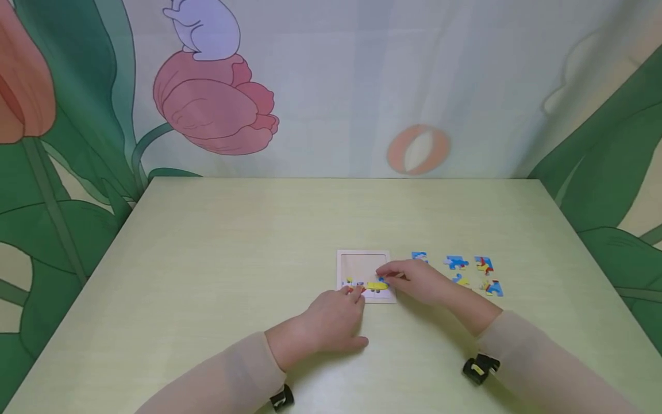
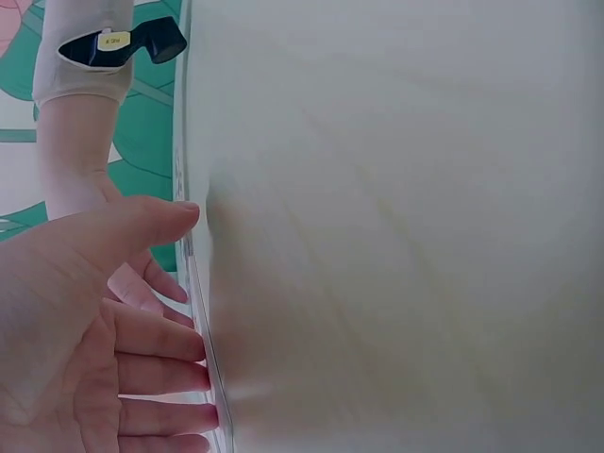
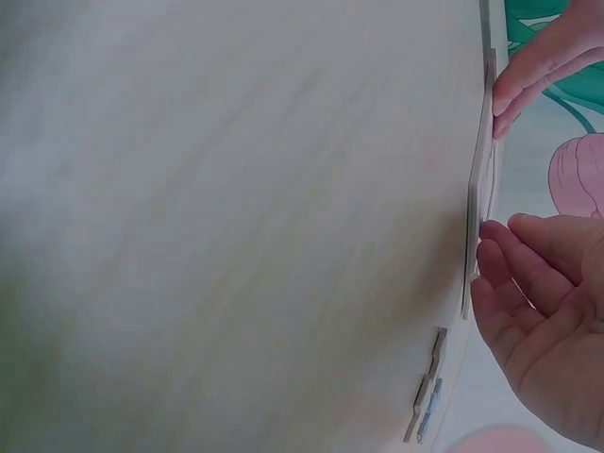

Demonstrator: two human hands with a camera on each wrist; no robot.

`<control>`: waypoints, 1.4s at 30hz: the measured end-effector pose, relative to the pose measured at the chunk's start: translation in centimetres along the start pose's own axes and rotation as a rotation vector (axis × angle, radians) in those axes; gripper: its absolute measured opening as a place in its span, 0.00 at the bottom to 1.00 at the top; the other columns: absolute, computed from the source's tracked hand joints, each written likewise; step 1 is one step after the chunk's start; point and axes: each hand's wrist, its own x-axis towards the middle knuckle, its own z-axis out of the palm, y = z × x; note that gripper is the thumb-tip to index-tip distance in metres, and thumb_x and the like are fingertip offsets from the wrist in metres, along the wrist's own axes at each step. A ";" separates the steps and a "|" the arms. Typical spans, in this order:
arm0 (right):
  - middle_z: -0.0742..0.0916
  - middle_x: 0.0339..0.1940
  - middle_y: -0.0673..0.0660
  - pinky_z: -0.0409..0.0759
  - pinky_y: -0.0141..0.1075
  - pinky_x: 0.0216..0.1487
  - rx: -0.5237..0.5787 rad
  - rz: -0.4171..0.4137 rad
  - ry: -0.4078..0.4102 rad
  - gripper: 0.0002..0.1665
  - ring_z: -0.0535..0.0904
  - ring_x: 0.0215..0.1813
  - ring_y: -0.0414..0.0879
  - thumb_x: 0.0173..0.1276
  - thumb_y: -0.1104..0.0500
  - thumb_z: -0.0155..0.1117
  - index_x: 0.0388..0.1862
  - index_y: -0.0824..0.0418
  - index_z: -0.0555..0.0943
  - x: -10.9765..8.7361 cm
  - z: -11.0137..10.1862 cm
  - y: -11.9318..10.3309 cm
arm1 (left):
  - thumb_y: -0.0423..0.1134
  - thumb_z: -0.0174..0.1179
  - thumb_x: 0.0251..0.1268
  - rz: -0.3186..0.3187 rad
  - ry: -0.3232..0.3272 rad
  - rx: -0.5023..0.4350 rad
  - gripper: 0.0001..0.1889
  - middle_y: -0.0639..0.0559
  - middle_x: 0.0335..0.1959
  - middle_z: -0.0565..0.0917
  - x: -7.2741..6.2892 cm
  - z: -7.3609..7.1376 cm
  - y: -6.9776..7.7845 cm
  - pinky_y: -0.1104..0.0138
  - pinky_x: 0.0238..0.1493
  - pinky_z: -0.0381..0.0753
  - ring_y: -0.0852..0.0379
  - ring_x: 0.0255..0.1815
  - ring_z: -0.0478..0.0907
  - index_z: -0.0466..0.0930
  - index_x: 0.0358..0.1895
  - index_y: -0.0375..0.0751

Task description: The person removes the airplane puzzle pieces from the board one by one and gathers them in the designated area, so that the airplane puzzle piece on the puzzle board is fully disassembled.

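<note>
A square puzzle tray (image 1: 339, 265) with a pale rim lies on the table, pieces filling its lower part. My left hand (image 1: 333, 322) rests its extended fingertips on the lower left pieces, thumb spread out to the side. In the left wrist view its fingers (image 2: 160, 375) look straight. At the tray's right side, my right hand (image 1: 421, 282) pinches at a blue-and-yellow puzzle piece (image 1: 376, 286) in the lower right, thumb and index finger close together. The right wrist view shows these fingertips (image 3: 491, 229) at the tray's edge; the fingers partly hide the piece.
Several loose blue, yellow and red puzzle pieces (image 1: 456, 263) lie right of the tray, one partly behind the right hand. The pale table (image 1: 233, 241) meets a printed curtain (image 1: 331, 86) at the back. Both wrists carry black cameras (image 1: 481, 368).
</note>
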 end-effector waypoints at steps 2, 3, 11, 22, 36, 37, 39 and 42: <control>0.83 0.51 0.53 0.73 0.46 0.55 -0.002 0.006 -0.003 0.15 0.76 0.56 0.50 0.69 0.62 0.56 0.53 0.58 0.80 0.0 0.0 0.0 | 0.66 0.50 0.58 -0.002 -0.002 0.003 0.40 0.44 0.65 0.69 0.0 0.0 0.0 0.63 0.54 0.73 0.48 0.62 0.69 0.71 0.62 0.35; 0.83 0.52 0.52 0.73 0.46 0.56 0.000 0.010 -0.004 0.15 0.76 0.57 0.50 0.69 0.62 0.56 0.53 0.58 0.81 0.0 0.0 -0.1 | 0.66 0.50 0.58 -0.004 -0.003 0.005 0.40 0.44 0.65 0.69 0.0 -0.1 0.0 0.63 0.54 0.73 0.48 0.62 0.69 0.71 0.62 0.35; 0.84 0.48 0.52 0.74 0.45 0.54 -0.010 0.000 -0.004 0.12 0.77 0.53 0.49 0.69 0.64 0.55 0.48 0.59 0.82 0.0 -0.1 -0.8 | 0.66 0.49 0.59 -0.003 -0.004 0.015 0.39 0.43 0.64 0.69 -0.1 -0.3 0.0 0.63 0.54 0.73 0.48 0.62 0.70 0.71 0.62 0.35; 0.82 0.32 0.48 0.74 0.35 0.39 -0.032 -0.001 0.006 0.06 0.74 0.34 0.43 0.67 0.65 0.57 0.37 0.56 0.80 0.9 -0.2 -0.9 | 0.67 0.49 0.59 -0.007 -0.023 0.038 0.40 0.43 0.64 0.70 0.1 -0.7 0.5 0.63 0.53 0.74 0.49 0.62 0.70 0.71 0.62 0.35; 0.84 0.37 0.50 0.76 0.41 0.51 0.163 0.070 -0.017 0.07 0.78 0.43 0.45 0.66 0.67 0.57 0.40 0.60 0.80 2.1 -0.3 0.2 | 0.67 0.50 0.58 -0.017 -0.044 0.008 0.40 0.44 0.65 0.69 0.3 -0.7 0.6 0.63 0.54 0.73 0.49 0.62 0.69 0.71 0.62 0.36; 0.84 0.37 0.51 0.77 0.40 0.50 0.179 0.073 -0.016 0.07 0.79 0.42 0.45 0.66 0.67 0.57 0.40 0.61 0.80 2.1 -0.3 0.3 | 0.67 0.50 0.58 -0.017 -0.047 0.005 0.41 0.44 0.65 0.69 0.3 -0.7 0.6 0.63 0.55 0.73 0.49 0.62 0.69 0.71 0.62 0.36; 0.84 0.36 0.52 0.77 0.38 0.48 0.206 0.082 -0.011 0.06 0.78 0.41 0.45 0.66 0.67 0.58 0.40 0.63 0.80 2.1 -0.4 0.4 | 0.67 0.50 0.58 -0.018 -0.051 -0.002 0.41 0.44 0.65 0.69 0.3 -0.7 0.6 0.63 0.55 0.73 0.49 0.63 0.69 0.71 0.62 0.36; 0.84 0.35 0.54 0.78 0.36 0.43 0.242 0.096 -0.011 0.07 0.78 0.38 0.45 0.64 0.66 0.60 0.41 0.65 0.80 2.1 -0.5 0.6 | 0.68 0.49 0.58 -0.020 -0.052 -0.006 0.41 0.44 0.65 0.69 0.3 -0.7 0.6 0.63 0.55 0.73 0.49 0.63 0.68 0.71 0.63 0.36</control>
